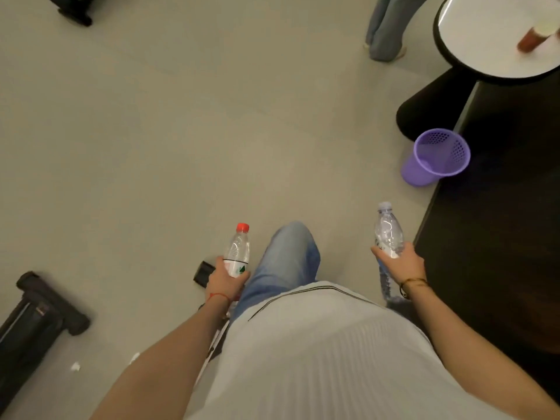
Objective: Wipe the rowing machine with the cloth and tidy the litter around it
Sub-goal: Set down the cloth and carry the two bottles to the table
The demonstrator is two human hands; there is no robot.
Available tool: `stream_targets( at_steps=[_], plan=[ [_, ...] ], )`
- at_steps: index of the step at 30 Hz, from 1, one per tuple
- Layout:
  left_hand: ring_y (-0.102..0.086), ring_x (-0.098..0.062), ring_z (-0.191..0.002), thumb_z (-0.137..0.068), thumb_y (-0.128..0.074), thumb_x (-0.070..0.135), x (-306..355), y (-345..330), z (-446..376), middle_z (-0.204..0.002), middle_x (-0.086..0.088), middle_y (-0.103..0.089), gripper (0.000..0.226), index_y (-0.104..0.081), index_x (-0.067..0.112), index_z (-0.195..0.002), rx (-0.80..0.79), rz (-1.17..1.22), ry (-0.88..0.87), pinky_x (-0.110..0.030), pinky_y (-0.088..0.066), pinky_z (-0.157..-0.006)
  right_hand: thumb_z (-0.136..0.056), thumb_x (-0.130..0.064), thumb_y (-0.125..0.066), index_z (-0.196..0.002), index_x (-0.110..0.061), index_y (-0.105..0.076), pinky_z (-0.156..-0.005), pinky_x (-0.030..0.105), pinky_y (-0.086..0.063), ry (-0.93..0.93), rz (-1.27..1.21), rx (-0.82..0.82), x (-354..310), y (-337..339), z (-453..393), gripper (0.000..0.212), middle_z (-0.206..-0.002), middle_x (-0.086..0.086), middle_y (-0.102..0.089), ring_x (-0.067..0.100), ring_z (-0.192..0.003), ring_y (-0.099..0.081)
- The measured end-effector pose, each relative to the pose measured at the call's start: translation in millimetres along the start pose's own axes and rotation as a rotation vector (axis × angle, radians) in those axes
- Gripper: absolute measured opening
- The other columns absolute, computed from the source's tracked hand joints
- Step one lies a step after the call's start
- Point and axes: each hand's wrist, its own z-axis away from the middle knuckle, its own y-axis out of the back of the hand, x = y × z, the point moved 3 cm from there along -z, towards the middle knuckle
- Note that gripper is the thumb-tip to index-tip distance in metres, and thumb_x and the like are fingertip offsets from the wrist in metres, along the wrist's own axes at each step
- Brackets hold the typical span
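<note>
My left hand (224,281) grips a clear plastic bottle with a red cap (238,250) around its lower half. A clear bottle with a pale cap (388,233) is held by my right hand (400,263); a second clear bottle (385,280) hangs below the same hand. A purple mesh waste basket (436,157) stands on the floor ahead and to the right, tilted toward me. The black end of the rowing machine (39,319) lies at the lower left. Two small white paper scraps (75,366) lie on the floor beside it. No cloth is in view.
A dark counter (491,237) runs along the right. A round white table (497,40) on a black base carries a reddish bottle (533,37). Another person's jeans-clad legs (388,28) stand at the top. A small black object (203,272) lies by my left hand.
</note>
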Motion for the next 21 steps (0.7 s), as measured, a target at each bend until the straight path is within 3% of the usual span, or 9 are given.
stream_targets(
  at_steps=[4,7,9,12,16,21],
  plan=[
    [-0.057,-0.028,-0.081,-0.08,-0.071,0.03,65,2,-54,-0.093,-0.008,-0.057,0.06,-0.038,0.013,-0.127,-0.024,0.008,-0.039,-0.031,-0.042,-0.071,-0.064,-0.062,-0.07,-0.115,-0.018,-0.044,-0.086,0.041,-0.052,0.018,-0.022,0.015,-52,2,-48,0.072,-0.109,0.012,-0.058,0.033,-0.096,-0.059],
    [-0.053,-0.024,-0.076,-0.08,-0.072,0.028,124,7,-105,-0.098,-0.012,-0.06,0.062,-0.037,0.013,-0.129,-0.048,-0.032,-0.098,-0.028,-0.041,-0.069,-0.064,-0.062,-0.071,-0.11,-0.019,-0.044,-0.083,0.039,-0.052,-0.005,-0.034,0.021,-86,8,-89,0.068,-0.104,0.009,-0.057,0.033,-0.095,-0.059],
    [-0.058,-0.029,-0.082,-0.079,-0.072,0.029,165,12,-140,-0.106,-0.015,-0.063,0.064,-0.037,0.014,-0.13,-0.066,-0.067,-0.123,-0.03,-0.044,-0.073,-0.063,-0.062,-0.071,-0.108,-0.021,-0.042,-0.082,0.041,-0.053,-0.033,-0.059,0.043,-105,15,-115,0.067,-0.104,0.009,-0.058,0.032,-0.091,-0.06],
    [-0.062,-0.035,-0.095,-0.077,-0.073,0.03,231,23,-184,-0.111,-0.017,-0.064,0.065,-0.037,0.015,-0.129,-0.078,-0.101,-0.178,-0.033,-0.045,-0.078,-0.064,-0.061,-0.071,-0.111,-0.021,-0.04,-0.08,0.042,-0.054,-0.126,-0.084,0.074,-124,21,-143,0.069,-0.104,0.011,-0.058,0.032,-0.089,-0.059],
    [-0.055,-0.028,-0.081,-0.078,-0.07,0.032,317,36,-227,-0.101,-0.009,-0.062,0.062,-0.036,0.02,-0.128,-0.1,-0.165,-0.277,-0.033,-0.045,-0.074,-0.071,-0.055,-0.07,-0.119,-0.015,-0.039,-0.074,0.039,-0.052,-0.304,-0.136,0.05,-139,24,-159,0.069,-0.102,0.014,-0.057,0.03,-0.083,-0.057],
    [-0.066,-0.032,-0.071,-0.07,-0.069,0.04,419,32,-275,-0.09,-0.005,-0.064,0.06,-0.032,0.033,-0.117,-0.176,-0.249,-0.375,-0.045,-0.059,-0.07,-0.069,-0.053,-0.074,-0.119,-0.012,-0.044,-0.074,0.039,-0.051,-0.499,-0.269,0.101,-155,26,-181,0.071,-0.097,0.013,-0.056,0.029,-0.084,-0.058]
  ],
)
